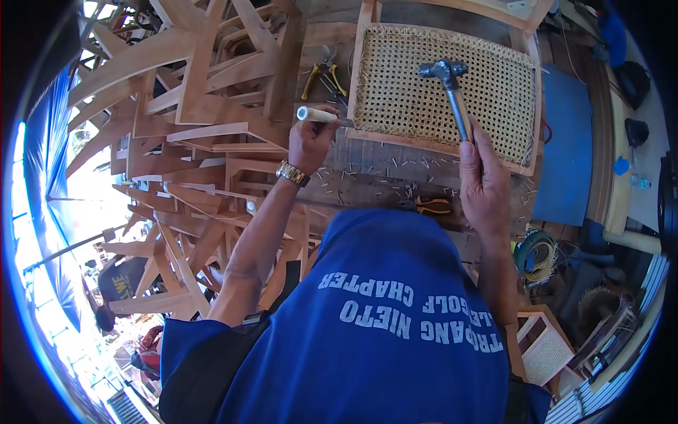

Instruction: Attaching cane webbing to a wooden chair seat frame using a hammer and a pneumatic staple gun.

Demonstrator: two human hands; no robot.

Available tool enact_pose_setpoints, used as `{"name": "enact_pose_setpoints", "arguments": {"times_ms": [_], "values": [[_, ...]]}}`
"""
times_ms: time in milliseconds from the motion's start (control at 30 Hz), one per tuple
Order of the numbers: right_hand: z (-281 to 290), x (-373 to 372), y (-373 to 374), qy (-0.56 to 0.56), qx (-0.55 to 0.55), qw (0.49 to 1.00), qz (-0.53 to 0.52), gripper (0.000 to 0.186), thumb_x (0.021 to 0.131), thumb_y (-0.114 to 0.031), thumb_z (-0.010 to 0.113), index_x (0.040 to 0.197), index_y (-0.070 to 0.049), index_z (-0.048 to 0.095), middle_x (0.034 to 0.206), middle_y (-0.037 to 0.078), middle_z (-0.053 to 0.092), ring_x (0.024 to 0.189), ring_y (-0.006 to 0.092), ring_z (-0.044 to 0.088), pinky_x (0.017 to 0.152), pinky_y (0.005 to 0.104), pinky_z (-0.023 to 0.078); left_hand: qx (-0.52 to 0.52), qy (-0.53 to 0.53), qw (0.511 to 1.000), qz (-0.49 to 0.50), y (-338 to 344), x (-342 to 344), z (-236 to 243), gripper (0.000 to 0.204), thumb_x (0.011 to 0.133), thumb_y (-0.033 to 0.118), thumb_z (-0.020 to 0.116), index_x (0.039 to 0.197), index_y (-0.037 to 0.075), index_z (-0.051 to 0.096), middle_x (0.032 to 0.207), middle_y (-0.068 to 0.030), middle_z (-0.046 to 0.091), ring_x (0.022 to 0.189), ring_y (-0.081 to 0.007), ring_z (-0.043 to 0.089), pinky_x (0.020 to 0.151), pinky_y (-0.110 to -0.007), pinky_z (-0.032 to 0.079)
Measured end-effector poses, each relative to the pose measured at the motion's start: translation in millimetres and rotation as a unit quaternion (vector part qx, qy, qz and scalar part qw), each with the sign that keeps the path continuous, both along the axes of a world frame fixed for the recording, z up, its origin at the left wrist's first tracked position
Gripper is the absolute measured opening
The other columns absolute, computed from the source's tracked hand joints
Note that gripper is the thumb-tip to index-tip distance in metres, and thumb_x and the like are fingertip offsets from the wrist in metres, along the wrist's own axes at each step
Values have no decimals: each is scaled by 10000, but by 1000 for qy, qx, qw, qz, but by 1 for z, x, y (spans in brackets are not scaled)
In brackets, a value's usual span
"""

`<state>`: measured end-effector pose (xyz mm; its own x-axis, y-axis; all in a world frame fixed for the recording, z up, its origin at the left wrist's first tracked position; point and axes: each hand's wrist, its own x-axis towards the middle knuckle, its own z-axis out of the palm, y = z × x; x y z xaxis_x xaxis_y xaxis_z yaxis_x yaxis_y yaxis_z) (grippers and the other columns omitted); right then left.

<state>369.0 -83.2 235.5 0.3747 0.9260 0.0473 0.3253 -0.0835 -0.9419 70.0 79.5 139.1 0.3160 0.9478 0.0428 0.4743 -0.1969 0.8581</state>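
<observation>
My left hand point(311, 145) grips a tool with a white cylindrical handle point(314, 115), its thin metal end at the left side of a wood-framed cane panel point(395, 92), near the lower corner. My right hand point(484, 180) is closed on the shaft of a hammer point(445, 73), whose metal head is over the woven cane. Yellow-handled snips point(314, 78) lie on the wooden bench point(328, 191) left of the panel. Short pale pegs or offcuts are scattered below it, and yellow-and-black pliers point(429, 205) lie nearer my body.
Stacked wooden chair frames point(212, 141) crowd the left, with a blue tarp point(49, 177) beyond. At right are a blue board point(561, 148), long wooden pieces, a green coil point(533, 251), a circular blade point(597, 311) and another cane-panelled wooden piece point(547, 353).
</observation>
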Motion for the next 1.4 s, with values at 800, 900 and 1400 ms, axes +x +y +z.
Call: {"name": "enact_pose_setpoints", "arguments": {"times_ms": [800,900,1400], "values": [[5,-10,0,4,31,999,17,401,1101,-144,602,1496,-76,598,758,24,583,666,69,509,602,264,441,132,102,979,-118,20,21,8,223,885,94,847,1059,41,719,935,-75,770,707,-164,712,633,-317,559],[7,-11,2,4,17,1000,25,402,1100,-145,604,1494,-70,598,759,25,582,664,70,505,599,264,437,85,82,990,-75,23,21,5,199,889,88,843,1038,36,723,849,-77,762,690,-163,710,629,-313,556],[8,-16,-7,11,5,999,50,405,1099,-137,603,1495,-49,591,810,34,638,700,67,533,624,256,454,56,116,989,70,17,26,1,326,861,268,890,1018,18,753,821,-123,781,726,-192,755,662,-350,578]]}}
